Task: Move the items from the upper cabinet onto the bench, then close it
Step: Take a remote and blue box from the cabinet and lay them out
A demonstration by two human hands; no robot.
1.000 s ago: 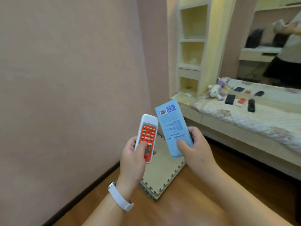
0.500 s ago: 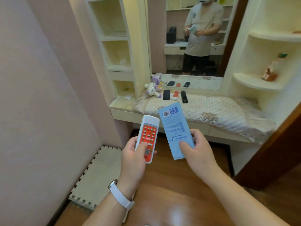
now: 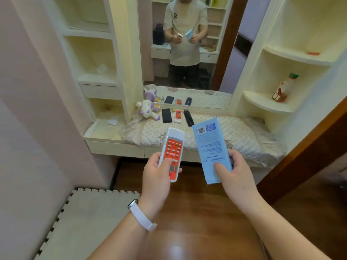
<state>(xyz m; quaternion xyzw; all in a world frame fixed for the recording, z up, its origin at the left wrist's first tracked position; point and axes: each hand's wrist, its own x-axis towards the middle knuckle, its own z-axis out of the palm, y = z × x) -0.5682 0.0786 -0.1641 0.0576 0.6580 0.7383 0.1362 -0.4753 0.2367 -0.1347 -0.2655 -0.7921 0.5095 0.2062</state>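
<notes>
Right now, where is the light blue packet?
The light blue packet is held upright in the right hand, centre-right of the head view, beside the red-and-white remote in the left hand.

White remote [image 3: 171, 153] with red keypad: held upright, face up, top toward 12 o'clock. Blue flat packet [image 3: 211, 149] with barcode: held just beside it at 3 o'clock, tilted slightly toward 11 o'clock.
</notes>
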